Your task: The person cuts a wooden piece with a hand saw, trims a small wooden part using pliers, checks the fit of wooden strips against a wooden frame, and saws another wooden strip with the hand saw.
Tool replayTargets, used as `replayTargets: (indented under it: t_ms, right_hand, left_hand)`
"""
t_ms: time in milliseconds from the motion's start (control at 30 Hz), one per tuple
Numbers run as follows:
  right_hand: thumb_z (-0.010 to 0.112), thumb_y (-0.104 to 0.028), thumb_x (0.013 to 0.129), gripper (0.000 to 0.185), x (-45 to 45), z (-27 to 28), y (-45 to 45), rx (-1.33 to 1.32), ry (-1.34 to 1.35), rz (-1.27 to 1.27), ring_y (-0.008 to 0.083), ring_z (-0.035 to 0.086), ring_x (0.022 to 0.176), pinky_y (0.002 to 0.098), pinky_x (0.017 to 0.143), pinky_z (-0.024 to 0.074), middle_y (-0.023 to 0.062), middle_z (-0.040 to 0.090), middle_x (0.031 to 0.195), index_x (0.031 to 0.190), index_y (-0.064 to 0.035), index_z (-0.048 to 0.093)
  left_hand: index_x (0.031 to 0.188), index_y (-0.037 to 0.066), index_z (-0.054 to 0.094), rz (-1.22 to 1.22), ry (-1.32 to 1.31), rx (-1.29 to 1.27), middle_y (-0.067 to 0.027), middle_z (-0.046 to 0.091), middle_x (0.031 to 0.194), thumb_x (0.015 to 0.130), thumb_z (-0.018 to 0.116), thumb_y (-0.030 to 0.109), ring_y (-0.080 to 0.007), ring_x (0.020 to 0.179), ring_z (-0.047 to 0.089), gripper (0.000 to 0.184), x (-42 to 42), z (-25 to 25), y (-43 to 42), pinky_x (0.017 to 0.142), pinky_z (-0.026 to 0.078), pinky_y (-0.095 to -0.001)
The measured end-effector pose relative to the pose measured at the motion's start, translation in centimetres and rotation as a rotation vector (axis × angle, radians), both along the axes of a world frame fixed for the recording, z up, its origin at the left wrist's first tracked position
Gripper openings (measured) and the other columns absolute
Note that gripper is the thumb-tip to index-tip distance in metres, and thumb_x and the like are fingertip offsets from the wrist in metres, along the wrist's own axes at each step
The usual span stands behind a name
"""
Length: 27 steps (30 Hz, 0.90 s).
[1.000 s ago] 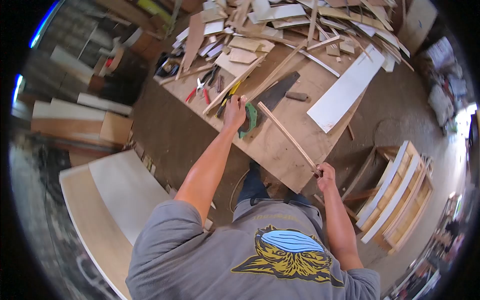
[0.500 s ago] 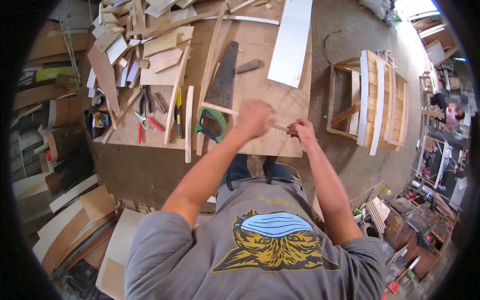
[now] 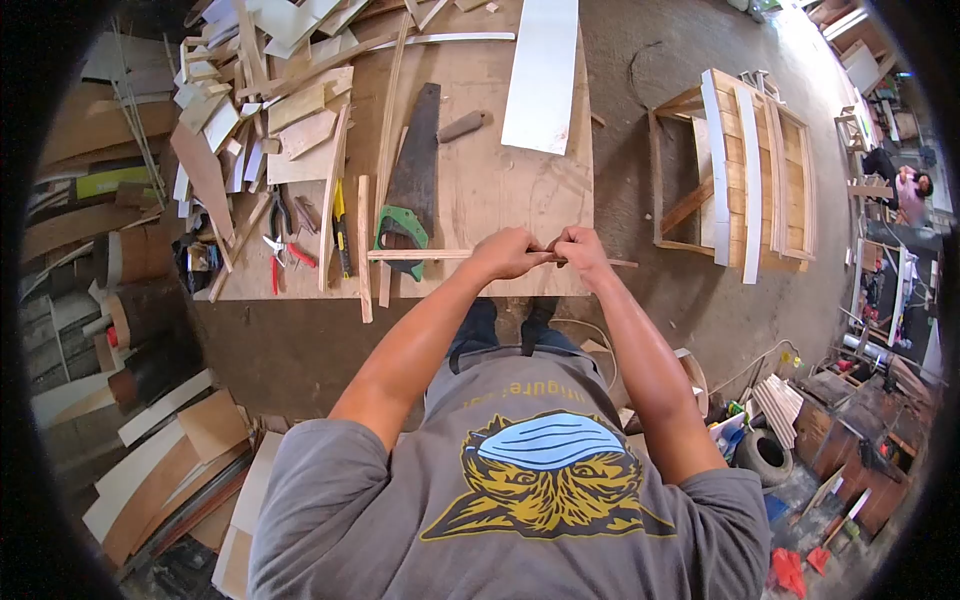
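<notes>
Both hands are close together over the table's near edge. My left hand [image 3: 507, 253] is closed around a thin wooden strip [image 3: 420, 255], which reaches left across the handle of a green-handled saw [image 3: 410, 190]. My right hand [image 3: 581, 252] is closed beside it, fingers pinched on the same strip near its right end, which sticks out past the hand. Small dark detail between the fingertips is too small to make out. Another short strip [image 3: 364, 250] lies upright in view at the left end of the held one.
On the wooden table [image 3: 480, 200] lie a white board [image 3: 540, 80], a wooden handle piece [image 3: 461, 127], pliers [image 3: 279, 212], red-handled snips [image 3: 290, 252], a yellow cutter [image 3: 341, 228] and a scrap pile [image 3: 290, 50]. A wooden frame [image 3: 735, 175] stands right; another person [image 3: 908, 190] is far right.
My left hand has moved from the left side of the table to beside my right hand, now gripping the strip. The strip has turned from diagonal to nearly level, and the view has shifted.
</notes>
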State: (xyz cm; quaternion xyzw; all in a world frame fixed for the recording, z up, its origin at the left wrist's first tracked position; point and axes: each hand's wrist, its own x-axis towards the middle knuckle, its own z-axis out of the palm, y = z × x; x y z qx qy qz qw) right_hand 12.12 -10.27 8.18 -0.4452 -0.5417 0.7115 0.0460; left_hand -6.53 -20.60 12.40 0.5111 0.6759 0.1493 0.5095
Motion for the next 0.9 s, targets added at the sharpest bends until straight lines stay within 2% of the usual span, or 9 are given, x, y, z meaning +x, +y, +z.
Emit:
replayTargets:
  t_ms: [133,200,300,367,500,600,733,833,900]
  right_hand:
    - [0.065,-0.007,0.075,0.009,-1.4,-1.0,-0.8,0.064,0.035,0.103,0.0161,0.063,0.062,0.0323,0.056,0.0522,0.0091,0.065,0.069,0.073,0.0015,0.063]
    - [0.065,-0.008,0.075,0.011,-3.0,-1.1,-2.1,0.07,0.057,0.156,0.0162,0.063,0.063,0.0318,0.057,0.0526,0.0092,0.065,0.069,0.076,0.0025,0.065]
    - [0.068,-0.012,0.077,0.018,-6.3,-1.8,-4.2,0.11,0.061,0.341,0.0176,0.065,0.069,0.0324,0.063,0.0539,0.0105,0.068,0.075,0.087,0.0029,0.068]
    - [0.068,-0.015,0.079,0.023,-8.9,-2.4,-6.4,0.255,0.116,0.333,0.0223,0.068,0.076,0.0348,0.07,0.0545,0.0134,0.07,0.082,0.095,0.0022,0.069]
    - [0.069,-0.017,0.082,0.027,-14.6,-2.8,-9.8,0.382,0.035,0.39,0.0258,0.069,0.09,0.0354,0.082,0.0543,0.0163,0.072,0.096,0.102,0.0017,0.067]
    - [0.069,-0.019,0.082,0.036,-18.3,-2.1,-12.3,0.538,0.079,0.577,0.0348,0.069,0.093,0.0403,0.083,0.0543,0.0211,0.071,0.097,0.113,0.0005,0.063]
    - [0.072,-0.023,0.081,0.045,-21.9,-1.0,-15.6,0.671,0.025,0.727,0.0398,0.068,0.096,0.0462,0.083,0.0545,0.0241,0.069,0.096,0.117,0.0011,0.058]
    - [0.074,-0.024,0.08,0.046,-23.6,-0.7,-16.5,0.786,-0.116,0.855,0.0411,0.067,0.097,0.0484,0.083,0.0552,0.0248,0.069,0.099,0.114,0.0017,0.057]
    - [0.073,-0.022,0.081,0.042,-23.9,-0.6,-16.7,0.851,-0.173,0.932,0.042,0.067,0.099,0.0478,0.083,0.0562,0.0255,0.069,0.104,0.111,0.0022,0.056]
  left_hand:
    - [0.104,0.012,0.078,0.081,0.004,-0.065,-0.0184,0.069,0.075,0.09,0.065,0.059,-0.0297,0.067,0.064,0.051,-0.2,1.8,-2.2,0.066,0.05,-0.0418]
    - [0.098,0.009,0.078,0.182,0.013,-0.037,-0.0182,0.065,0.07,0.089,0.066,0.059,-0.0299,0.066,0.065,0.053,-0.9,1.0,-4.4,0.063,0.049,-0.0407]
    - [0.098,0.007,0.077,0.36,0.024,-0.053,-0.0213,0.066,0.075,0.092,0.066,0.049,-0.0321,0.07,0.067,0.044,-2.6,0.1,-8.6,0.067,0.05,-0.0403]
    - [0.102,0.007,0.077,0.474,0.091,-0.008,-0.0223,0.068,0.08,0.093,0.066,0.044,-0.0332,0.074,0.069,0.039,-4.5,-1.6,-12.2,0.07,0.051,-0.0406]
    - [0.112,0.007,0.075,0.68,0.175,0.004,-0.0183,0.073,0.087,0.094,0.067,0.037,-0.0324,0.082,0.071,0.036,-8.8,-2.3,-19.9,0.075,0.052,-0.0406]
    - [0.113,0.005,0.075,0.888,0.215,-0.06,-0.0179,0.074,0.088,0.093,0.068,0.033,-0.0301,0.081,0.072,0.035,-10.7,-1.9,-23.9,0.075,0.053,-0.0393]
    - [0.116,0.004,0.075,1.046,0.175,-0.036,-0.0052,0.07,0.076,0.094,0.068,0.025,-0.0106,0.063,0.06,0.031,-12.7,-2.2,-26.4,0.061,0.048,-0.0307]
    - [0.117,0.003,0.074,1.02,0.221,0.052,-0.0061,0.07,0.076,0.094,0.068,0.025,-0.0121,0.063,0.061,0.033,-13.9,-3.7,-27.2,0.062,0.049,-0.0312]
    - [0.116,0.001,0.074,1.005,0.236,0.038,-0.0148,0.073,0.086,0.093,0.069,0.028,-0.0194,0.077,0.069,0.035,-14.2,-3.0,-26.7,0.073,0.052,-0.0335]
